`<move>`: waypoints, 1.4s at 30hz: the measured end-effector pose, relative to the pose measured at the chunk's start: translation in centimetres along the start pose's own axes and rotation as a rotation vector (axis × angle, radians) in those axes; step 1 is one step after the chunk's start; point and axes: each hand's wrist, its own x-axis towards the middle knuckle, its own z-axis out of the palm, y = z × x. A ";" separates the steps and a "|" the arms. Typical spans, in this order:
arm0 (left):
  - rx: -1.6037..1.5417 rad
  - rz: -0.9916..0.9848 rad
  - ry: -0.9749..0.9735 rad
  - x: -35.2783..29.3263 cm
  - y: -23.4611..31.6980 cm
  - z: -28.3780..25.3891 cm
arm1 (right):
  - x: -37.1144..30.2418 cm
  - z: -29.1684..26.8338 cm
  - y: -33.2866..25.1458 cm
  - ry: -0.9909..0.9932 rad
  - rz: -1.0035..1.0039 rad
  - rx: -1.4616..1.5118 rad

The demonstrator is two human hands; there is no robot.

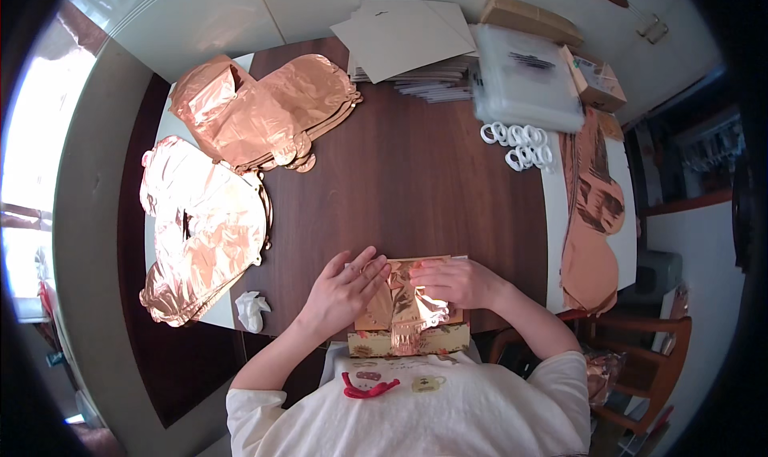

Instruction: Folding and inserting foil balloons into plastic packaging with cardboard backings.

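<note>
A rose-gold foil balloon (404, 301), folded into a narrow strip, lies over a brown board at the near edge of the table. Its lower end hangs over a flower-patterned box edge (368, 344) close to my shirt. My left hand (342, 291) rests at the foil's left side with its fingers stretched out. From the right, my right hand (458, 282) lies flat across the upper part of the foil, fingers extended. Neither hand grips anything. Whether the left fingertips press on the foil or hover just above it, I cannot tell.
Flat foil balloons lie in a stack (264, 113) at far left and another stack (204, 225) nearer. White boards (412, 37), clear plastic sleeves (528, 77), white rings (520, 143) and a small box (596, 81) sit far right. Folded foil (590, 249) and crumpled tissue (252, 310) lie at the sides.
</note>
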 end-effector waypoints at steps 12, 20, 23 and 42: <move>-0.007 -0.028 -0.017 -0.3 0.4 0.0 | 0.3 -0.3 -0.7 -0.007 0.073 -0.197; 0.043 -0.015 -0.028 -1.1 0.6 -0.3 | -0.3 -0.4 -0.9 -0.008 0.069 -0.208; -0.017 -0.078 0.008 -1.7 0.8 -0.4 | -0.3 -0.4 -0.9 0.013 0.054 -0.206; -0.131 -0.179 -0.082 2.8 5.1 1.7 | -0.2 -0.6 -1.0 0.007 0.047 -0.215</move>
